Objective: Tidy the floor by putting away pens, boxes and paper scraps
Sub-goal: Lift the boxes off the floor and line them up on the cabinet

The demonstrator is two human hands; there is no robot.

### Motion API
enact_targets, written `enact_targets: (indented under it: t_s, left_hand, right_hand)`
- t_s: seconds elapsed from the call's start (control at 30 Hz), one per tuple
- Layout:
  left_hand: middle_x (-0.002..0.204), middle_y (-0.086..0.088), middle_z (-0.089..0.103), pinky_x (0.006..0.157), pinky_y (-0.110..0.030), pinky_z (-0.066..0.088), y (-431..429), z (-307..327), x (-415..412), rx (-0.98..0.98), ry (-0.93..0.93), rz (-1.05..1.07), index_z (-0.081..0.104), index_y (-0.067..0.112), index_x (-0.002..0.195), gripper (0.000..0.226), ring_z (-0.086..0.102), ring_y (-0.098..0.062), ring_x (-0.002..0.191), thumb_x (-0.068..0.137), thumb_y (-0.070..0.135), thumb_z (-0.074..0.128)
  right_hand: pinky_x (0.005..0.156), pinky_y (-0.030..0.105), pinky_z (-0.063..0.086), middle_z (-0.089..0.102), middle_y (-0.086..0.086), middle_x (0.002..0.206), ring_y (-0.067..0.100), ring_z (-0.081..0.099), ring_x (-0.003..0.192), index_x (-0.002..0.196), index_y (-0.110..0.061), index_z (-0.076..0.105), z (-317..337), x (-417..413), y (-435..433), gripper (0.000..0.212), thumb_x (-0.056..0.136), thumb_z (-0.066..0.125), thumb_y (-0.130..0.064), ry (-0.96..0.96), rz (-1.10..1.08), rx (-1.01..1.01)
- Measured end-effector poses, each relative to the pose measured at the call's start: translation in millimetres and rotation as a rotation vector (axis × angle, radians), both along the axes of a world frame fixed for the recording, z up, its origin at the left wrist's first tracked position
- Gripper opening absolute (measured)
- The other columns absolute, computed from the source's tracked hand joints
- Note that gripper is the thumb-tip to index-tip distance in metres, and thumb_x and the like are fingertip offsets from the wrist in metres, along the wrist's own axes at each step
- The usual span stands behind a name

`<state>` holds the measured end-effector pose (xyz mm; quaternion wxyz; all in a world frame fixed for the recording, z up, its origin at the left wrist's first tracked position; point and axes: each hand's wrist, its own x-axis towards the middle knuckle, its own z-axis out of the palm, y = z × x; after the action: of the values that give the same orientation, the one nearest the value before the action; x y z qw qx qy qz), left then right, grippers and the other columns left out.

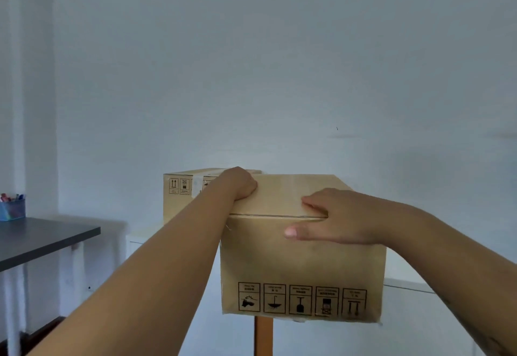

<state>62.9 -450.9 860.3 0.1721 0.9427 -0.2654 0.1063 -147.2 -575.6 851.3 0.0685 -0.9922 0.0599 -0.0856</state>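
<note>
A brown cardboard box (pixel 302 266) with black handling symbols along its lower front sits on top of a white cabinet (pixel 408 285). My left hand (pixel 237 183) curls over the box's top left edge. My right hand (pixel 335 217) lies across the top front edge, fingers on the lid and thumb on the front face. A second cardboard box (pixel 181 193) stands behind and to the left, against the wall, partly hidden by my left arm.
A dark desk (pixel 42 239) stands at the left with a blue pen holder (pixel 12 207) full of pens. A plain white wall fills the background. An orange-brown vertical strip (pixel 263 336) shows below the front box.
</note>
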Motion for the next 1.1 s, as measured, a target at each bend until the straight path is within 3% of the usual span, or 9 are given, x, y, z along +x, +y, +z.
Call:
enact_targets:
  t_s: [0.1,0.27,0.4,0.47,0.57,0.67,0.73,0.83,1.1]
  left_hand:
    - [0.131,-0.013,0.057,0.099,-0.036,0.042,1,7,0,0.078,-0.019,0.0,0.062,0.004,0.122,0.043,0.053,-0.028,0.12,0.101,0.031,0.036]
    - [0.133,-0.003,0.057,0.097,-0.034,0.04,6,10,-17,0.053,-0.072,-0.101,0.062,0.018,0.124,0.046,0.05,-0.022,0.121,0.096,0.05,0.045]
    - [0.092,0.004,0.056,0.078,-0.033,0.041,11,-7,-34,0.006,-0.175,-0.191,0.062,0.023,0.081,0.045,0.053,-0.017,0.09,0.099,0.053,0.033]
    - [0.085,0.005,0.058,0.075,-0.035,0.045,20,-20,-35,-0.038,-0.322,-0.166,0.055,0.025,0.074,0.049,0.056,-0.019,0.085,0.099,0.055,0.026]
    - [0.105,0.004,0.064,0.083,-0.04,0.05,28,-48,-20,-0.039,-0.503,-0.216,0.059,0.028,0.101,0.042,0.059,-0.02,0.101,0.099,0.054,0.025]
    - [0.14,0.003,0.049,0.108,-0.037,0.036,23,-71,3,-0.026,-0.59,-0.208,0.044,0.021,0.136,0.044,0.04,-0.019,0.131,0.1,0.046,0.036]
    - [0.14,0.002,0.047,0.109,-0.037,0.034,13,-76,16,-0.049,-0.633,-0.181,0.043,0.019,0.136,0.046,0.038,-0.02,0.132,0.099,0.045,0.04]
    - [0.131,-0.001,0.052,0.101,-0.036,0.043,-2,-82,33,-0.083,-0.684,-0.162,0.048,0.017,0.13,0.047,0.044,-0.023,0.125,0.095,0.048,0.041]
    - [0.12,-0.002,0.059,0.1,-0.04,0.046,-18,-91,80,-0.114,-0.758,-0.094,0.053,0.015,0.123,0.054,0.053,-0.027,0.118,0.092,0.053,0.031]
  right_hand:
    - [0.104,0.037,0.037,0.028,-0.019,0.152,0.012,0.036,0.135,0.149,-0.04,0.021,-11,0,-8,0.1,0.065,0.056,-0.082,-0.048,-0.036,-0.163]
    - [0.092,0.035,0.044,0.04,-0.019,0.143,0.012,0.046,0.125,0.144,-0.039,0.032,-19,27,-15,0.095,0.064,0.056,-0.083,-0.157,-0.02,-0.208]
    - [0.087,0.035,0.047,0.055,-0.014,0.129,0.014,0.055,0.112,0.134,-0.035,0.044,-21,55,-20,0.088,0.062,0.058,-0.083,-0.244,-0.055,-0.184]
    - [0.087,0.034,0.045,0.059,-0.012,0.124,0.016,0.057,0.11,0.13,-0.034,0.049,-19,68,-26,0.084,0.063,0.057,-0.083,-0.272,-0.088,-0.214]
    - [0.087,0.035,0.039,0.063,-0.009,0.114,0.017,0.058,0.104,0.118,-0.03,0.055,-26,91,-34,0.079,0.064,0.048,-0.087,-0.354,-0.138,-0.339]
    - [0.1,0.041,0.032,0.062,-0.009,0.114,0.018,0.056,0.109,0.115,-0.029,0.055,-36,112,-40,0.084,0.063,0.031,-0.09,-0.448,-0.187,-0.469]
    - [0.106,0.046,0.025,0.059,-0.009,0.121,0.021,0.052,0.116,0.12,-0.03,0.052,-41,121,-45,0.086,0.064,0.024,-0.089,-0.462,-0.202,-0.492]
    - [0.111,0.051,0.017,0.05,-0.006,0.132,0.024,0.042,0.126,0.131,-0.033,0.043,-51,137,-58,0.079,0.072,0.03,-0.084,-0.479,-0.228,-0.403]
    - [0.104,0.044,0.021,0.042,-0.003,0.128,0.022,0.039,0.121,0.136,-0.032,0.035,-61,182,-73,0.091,0.063,0.05,-0.085,-0.505,-0.216,-0.373]
